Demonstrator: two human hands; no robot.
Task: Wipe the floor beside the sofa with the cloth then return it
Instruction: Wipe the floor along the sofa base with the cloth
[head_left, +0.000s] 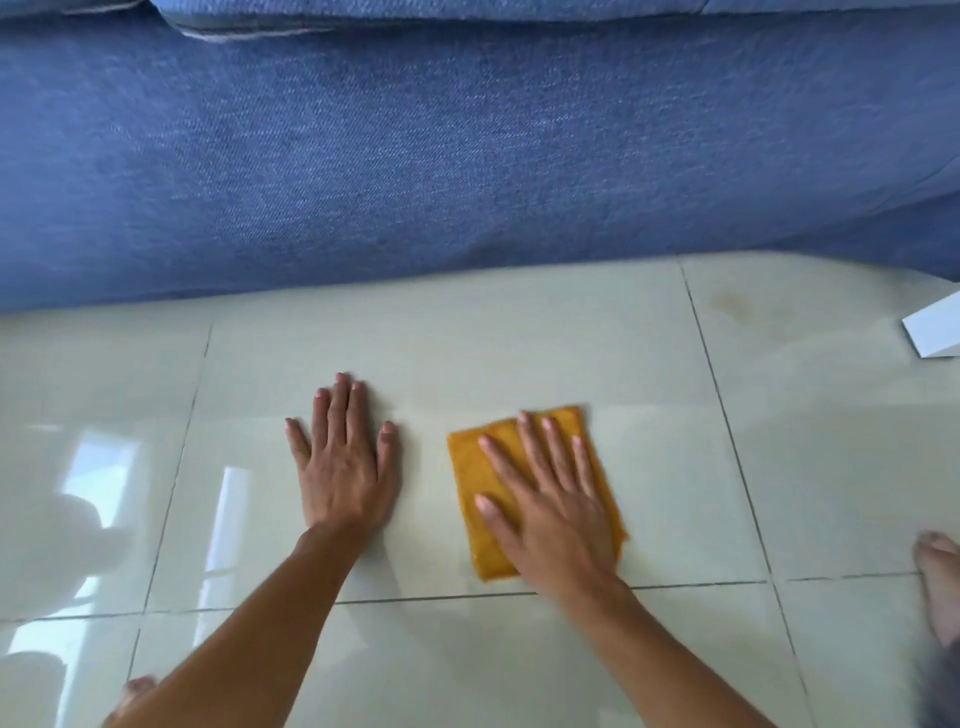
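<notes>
Head view shows the right hand (550, 514) pressed flat on the folded orange cloth (480, 519), fingers (535, 441) spread and gripping nothing. Beside it the left hand (343, 467) lies flat on the tiled floor (571, 338) (bare palm down), near the blue sofa (415, 156).
</notes>
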